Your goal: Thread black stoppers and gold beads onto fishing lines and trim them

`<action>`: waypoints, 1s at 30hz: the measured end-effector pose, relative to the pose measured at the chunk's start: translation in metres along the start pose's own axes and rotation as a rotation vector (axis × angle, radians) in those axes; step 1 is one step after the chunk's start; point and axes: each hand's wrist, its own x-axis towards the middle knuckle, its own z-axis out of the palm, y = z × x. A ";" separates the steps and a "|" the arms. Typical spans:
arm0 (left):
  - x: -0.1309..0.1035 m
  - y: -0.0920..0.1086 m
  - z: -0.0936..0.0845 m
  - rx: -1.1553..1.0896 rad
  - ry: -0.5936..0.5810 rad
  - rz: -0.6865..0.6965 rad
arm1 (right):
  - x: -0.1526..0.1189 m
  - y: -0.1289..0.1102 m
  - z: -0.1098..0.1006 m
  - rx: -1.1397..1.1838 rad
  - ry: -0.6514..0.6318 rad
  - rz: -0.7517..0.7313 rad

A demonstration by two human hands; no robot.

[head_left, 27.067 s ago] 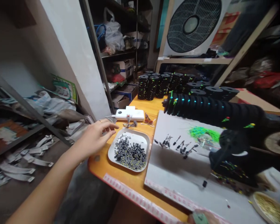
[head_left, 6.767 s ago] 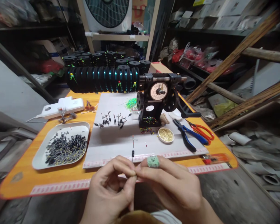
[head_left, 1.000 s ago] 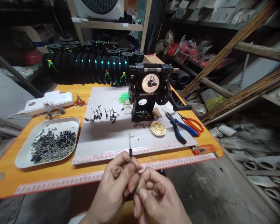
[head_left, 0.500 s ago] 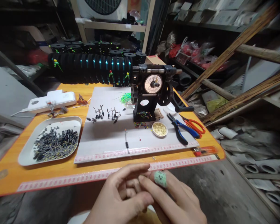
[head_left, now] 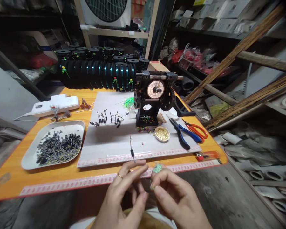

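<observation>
1. Looking in remotely, I find a rounded-square white plastic tray (head_left: 26, 161) on the orange wood-grain bench (head_left: 4, 183); its raised rim probably keeps the small black and grey cylindrical pieces (head_left: 59, 146) from rolling off.
2. Right of it lies a flat white board (head_left: 92, 151), bearing a loose group of black cylinders on thin stems (head_left: 111, 120). I judge that its pale surface makes dark parts easy to spot.
3. On my left hand (head_left: 124, 194) the fingers are parted and slightly curled, thumb held away; I see nothing between them.
4. Just past their tips shows a single black cylinder on a reddish-tipped stem (head_left: 132, 153). Its near end meets the hand's outline, so I can't tell whether they touch.
5. Beyond stands a black metal geared machine with a round dial (head_left: 155, 89), carrying a black ribbed roll (head_left: 97, 75) level, presumably so it can turn.
6. My right hand (head_left: 177, 197) has thumb and forefinger pinched on a tiny greenish bit (head_left: 152, 187); something that small seems to need a fingertip hold.
7. Farther right, blue-and-black-handled pliers (head_left: 183, 135) point their handles nearward, likely for easy reach.
</observation>
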 end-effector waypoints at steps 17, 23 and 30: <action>0.019 0.007 -0.008 0.251 -0.054 0.497 | -0.001 0.007 -0.007 -0.647 0.151 -0.530; 0.005 0.009 -0.013 0.266 -0.119 0.092 | 0.004 0.005 -0.012 -1.013 0.097 -0.834; 0.003 0.017 -0.015 -0.242 -0.233 -0.204 | 0.005 0.001 -0.003 -0.796 0.059 -0.688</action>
